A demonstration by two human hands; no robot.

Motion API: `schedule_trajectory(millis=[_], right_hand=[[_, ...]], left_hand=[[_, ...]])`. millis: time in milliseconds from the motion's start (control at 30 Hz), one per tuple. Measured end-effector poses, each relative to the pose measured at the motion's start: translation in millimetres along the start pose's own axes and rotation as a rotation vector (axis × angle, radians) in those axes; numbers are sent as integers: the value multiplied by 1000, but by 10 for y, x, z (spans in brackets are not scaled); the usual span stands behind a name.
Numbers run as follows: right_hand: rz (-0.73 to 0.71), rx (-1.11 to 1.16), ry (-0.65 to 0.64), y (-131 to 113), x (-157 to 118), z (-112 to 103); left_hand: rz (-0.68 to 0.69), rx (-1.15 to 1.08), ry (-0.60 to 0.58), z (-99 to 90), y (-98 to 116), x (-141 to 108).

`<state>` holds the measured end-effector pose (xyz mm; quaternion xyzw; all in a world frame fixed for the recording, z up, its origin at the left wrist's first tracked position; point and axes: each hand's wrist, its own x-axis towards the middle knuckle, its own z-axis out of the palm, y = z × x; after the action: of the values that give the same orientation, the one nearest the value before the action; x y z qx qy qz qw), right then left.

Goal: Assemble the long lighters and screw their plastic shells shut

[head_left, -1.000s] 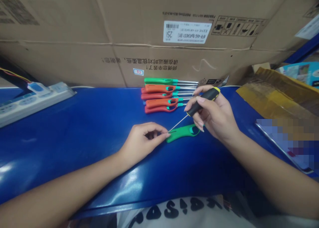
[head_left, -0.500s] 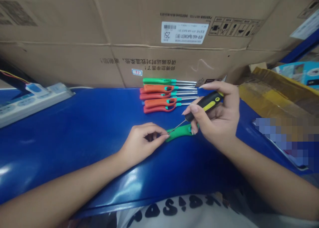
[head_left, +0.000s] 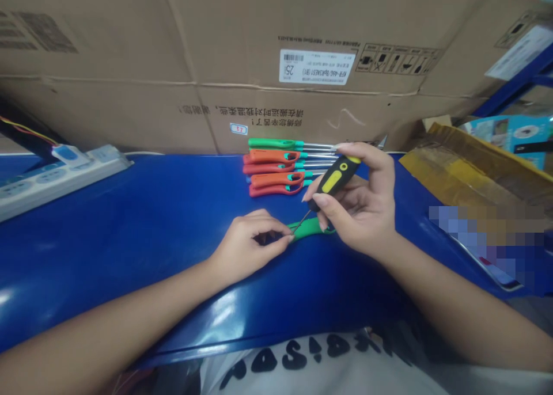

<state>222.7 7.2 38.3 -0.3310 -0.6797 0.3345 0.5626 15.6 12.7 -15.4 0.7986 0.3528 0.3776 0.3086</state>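
My right hand (head_left: 360, 202) grips a black and yellow screwdriver (head_left: 332, 182), its shaft slanting down to the left. The tip meets the near end of a green lighter (head_left: 307, 229) lying on the blue table, right by my left fingertips. My left hand (head_left: 253, 242) pinches that left end of the lighter between thumb and fingers. Part of the lighter's right end is hidden under my right hand. Behind them lie several long-necked lighters, a green one (head_left: 270, 144) at the back and orange and red ones (head_left: 276, 179) in front, metal tubes pointing right.
A large cardboard box (head_left: 242, 49) stands along the back of the blue table (head_left: 108, 234). On the left lies a white power strip (head_left: 64, 173) with a plug in it. To the right are a taped carton (head_left: 470, 182) and a partly blurred flat device (head_left: 484, 251).
The screwdriver has tipped more upright and its handle has moved left with my right hand. My left hand stays on the green lighter's end. The view has shifted slightly.
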Motion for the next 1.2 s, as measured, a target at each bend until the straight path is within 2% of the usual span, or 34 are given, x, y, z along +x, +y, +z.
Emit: schedule_trajectory(millis=[200,400,633,1200], right_hand=[[14,-37,33,0,-5,9],[-20,-25,97,63,-20,24],[1,-52,44,117,-60,22],[-79,-109,-53,195,-111,33]], left_hand=[[78,41,-12,4,-19,19],[-1,147,-66,14,-40,22],[-22,166,-120,16,-53,22],[26,182,-106,14,-91,10]])
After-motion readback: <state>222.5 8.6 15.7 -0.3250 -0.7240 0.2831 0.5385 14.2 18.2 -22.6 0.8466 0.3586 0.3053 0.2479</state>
